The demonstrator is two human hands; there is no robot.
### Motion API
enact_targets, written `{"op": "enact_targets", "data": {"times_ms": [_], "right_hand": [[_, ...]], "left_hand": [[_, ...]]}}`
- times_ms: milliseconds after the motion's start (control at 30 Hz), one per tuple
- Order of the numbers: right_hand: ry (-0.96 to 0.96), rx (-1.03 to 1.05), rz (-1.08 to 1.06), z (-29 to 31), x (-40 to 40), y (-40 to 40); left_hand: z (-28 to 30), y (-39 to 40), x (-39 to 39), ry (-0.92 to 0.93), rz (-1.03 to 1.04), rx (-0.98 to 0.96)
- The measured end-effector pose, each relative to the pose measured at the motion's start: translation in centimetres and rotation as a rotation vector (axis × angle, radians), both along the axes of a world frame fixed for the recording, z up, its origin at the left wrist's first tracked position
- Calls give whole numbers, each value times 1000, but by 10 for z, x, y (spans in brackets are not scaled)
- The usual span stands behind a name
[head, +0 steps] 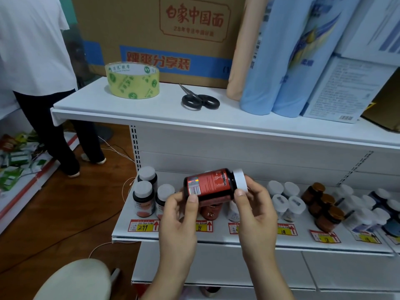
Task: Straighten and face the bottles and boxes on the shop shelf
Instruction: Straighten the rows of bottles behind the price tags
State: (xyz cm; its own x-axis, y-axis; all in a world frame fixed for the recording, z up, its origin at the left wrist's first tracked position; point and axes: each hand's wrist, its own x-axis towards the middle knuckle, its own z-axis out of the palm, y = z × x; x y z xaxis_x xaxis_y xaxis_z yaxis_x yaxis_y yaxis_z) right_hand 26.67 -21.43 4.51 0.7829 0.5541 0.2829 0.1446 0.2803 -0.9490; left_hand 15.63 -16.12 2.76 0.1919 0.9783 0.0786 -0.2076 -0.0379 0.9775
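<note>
Grip: two-handed, closed on dark bottle [208, 187] with red label, held sideways at centre of frame, white cap [240, 179] pointing right. Left hand [176, 217] pinching base end, thumb on label edge, fingers curled behind. Right hand [254, 210] pinching cap end, thumb on cap rim, fingers wrapped round far side. Bottle lifted clear of lower shelf [216, 237], above front row.

Directly below bottle: dark red container marked "Fe" [211, 212], partly hidden by hands. Left of hands: three dark bottles with grey-white caps [144, 195], upright, close together. Right of hands: cluster of small white-capped bottles [285, 202], then amber jars with brown lids [324, 206] in a line running front to back, then more white-capped bottles [363, 211] at right edge. Price tags [144, 225] with yellow patches and red arrows along shelf front; leftmost reads 299.

Upper shelf [151, 113]: roll of tape [133, 80] at left, black-handled scissors [198, 99] lying flat at centre, light blue bottles [279, 68] upright at right, white box [342, 89] beside them, brown carton [155, 33] behind.

Upper left of frame: second person [36, 68], white top, dark trousers, standing on wooden floor [65, 217]. Loose packets [15, 161] at left edge.
</note>
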Motion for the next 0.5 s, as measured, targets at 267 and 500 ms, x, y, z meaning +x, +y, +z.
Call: {"op": "enact_targets", "data": {"times_ms": [267, 500], "right_hand": [[-37, 0, -29, 5, -4, 3], [10, -32, -83, 6, -7, 10]], "left_hand": [[5, 6, -4, 46, -3, 45], [8, 7, -1, -72, -39, -13]]}}
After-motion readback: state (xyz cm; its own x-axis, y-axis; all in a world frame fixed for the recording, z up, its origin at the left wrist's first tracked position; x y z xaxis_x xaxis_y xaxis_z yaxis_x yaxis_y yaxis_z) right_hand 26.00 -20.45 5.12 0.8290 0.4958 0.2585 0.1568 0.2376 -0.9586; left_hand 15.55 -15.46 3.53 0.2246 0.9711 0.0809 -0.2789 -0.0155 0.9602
